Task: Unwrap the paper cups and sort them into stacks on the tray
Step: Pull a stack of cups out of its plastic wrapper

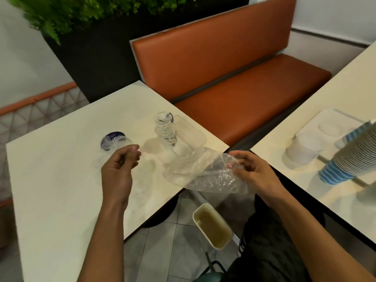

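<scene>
A stack of patterned paper cups stands upright in a clear plastic tray near the cream table's right edge. My right hand grips an empty, crumpled clear plastic wrapper that hangs over the table's corner. My left hand hovers over the table with its fingers curled and nothing visible in them. Beyond my left hand lies a blue-topped object under clear plastic. On the second table at the right stand a tall, leaning stack of blue-striped cups and a stack of white cups.
An orange bench runs behind both tables, with a dark planter of greenery to its left. A gap with tiled floor separates the tables; a small cream bin sits there by my knee. A white tray lies on the right table.
</scene>
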